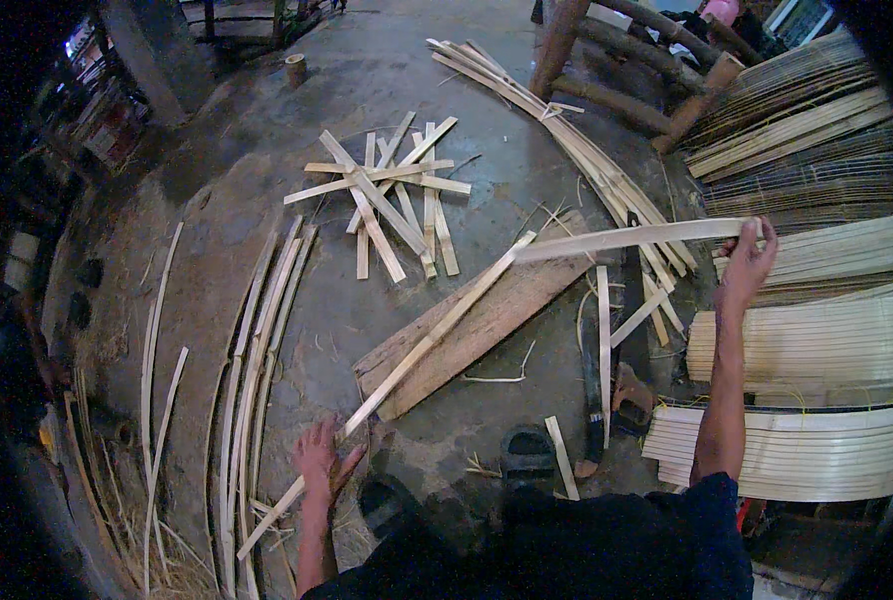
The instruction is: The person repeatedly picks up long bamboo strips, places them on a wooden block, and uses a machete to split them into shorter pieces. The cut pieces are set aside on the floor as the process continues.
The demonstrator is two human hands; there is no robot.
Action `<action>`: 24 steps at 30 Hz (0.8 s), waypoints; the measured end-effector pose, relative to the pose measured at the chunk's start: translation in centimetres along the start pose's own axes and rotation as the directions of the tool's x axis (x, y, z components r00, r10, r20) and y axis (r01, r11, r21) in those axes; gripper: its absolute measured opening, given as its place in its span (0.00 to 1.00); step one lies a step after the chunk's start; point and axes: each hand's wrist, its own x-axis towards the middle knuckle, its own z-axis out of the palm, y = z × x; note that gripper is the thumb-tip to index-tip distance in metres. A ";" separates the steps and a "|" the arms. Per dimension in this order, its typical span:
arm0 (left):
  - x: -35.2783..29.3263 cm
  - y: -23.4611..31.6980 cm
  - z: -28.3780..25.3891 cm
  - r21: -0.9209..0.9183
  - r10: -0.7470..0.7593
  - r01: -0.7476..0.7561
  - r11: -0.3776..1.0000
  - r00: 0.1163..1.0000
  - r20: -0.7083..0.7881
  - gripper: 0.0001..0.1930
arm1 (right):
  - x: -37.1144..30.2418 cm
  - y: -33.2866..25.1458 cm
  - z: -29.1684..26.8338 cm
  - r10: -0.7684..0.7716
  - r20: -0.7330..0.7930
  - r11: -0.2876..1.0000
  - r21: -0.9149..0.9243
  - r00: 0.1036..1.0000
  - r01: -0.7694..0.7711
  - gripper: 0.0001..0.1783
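At the right, my right hand pinches the end of a pale bamboo strip, held out roughly level. That strip's other end meets a second long bamboo strip above a rough wooden plank; whether the two are joined there I cannot tell. The second strip slants down toward the lower left. My left hand lies over its lower part, fingers spread and thumb apart. Beneath the strips, the plank lies tilted across the floor.
Crossed short bamboo slats lie ahead. Long strips lie at the left, and a bundle at the far right. Slatted bamboo mats are stacked at the right. A saw lies near my feet, and a wooden frame stands behind.
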 end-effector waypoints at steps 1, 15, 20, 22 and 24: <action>0.7 0.6 0.4 0.037 0.046 -0.044 0.998 0.997 -0.058 0.33 | 0.2 1.4 1.2 0.016 0.060 0.997 0.069 0.998 -0.020 0.17; 1.7 0.7 5.2 -0.457 -0.092 0.068 0.887 0.995 -0.031 0.19 | -16.1 14.1 19.8 0.453 0.676 0.850 -0.130 0.582 -0.511 0.18; 2.8 4.5 2.4 -0.414 -0.014 -0.037 0.910 0.993 -0.120 0.21 | -16.8 16.2 21.4 0.408 0.725 0.887 -0.172 0.555 -0.428 0.16; 3.2 4.5 3.4 -0.425 -0.031 -0.041 0.904 0.986 -0.162 0.21 | -17.0 13.8 21.7 0.469 0.721 0.851 -0.215 0.510 -0.478 0.17; 3.7 4.5 4.1 -0.430 -0.062 -0.006 0.903 0.988 -0.144 0.20 | -17.0 11.5 21.6 0.469 0.702 0.874 -0.280 0.536 -0.398 0.19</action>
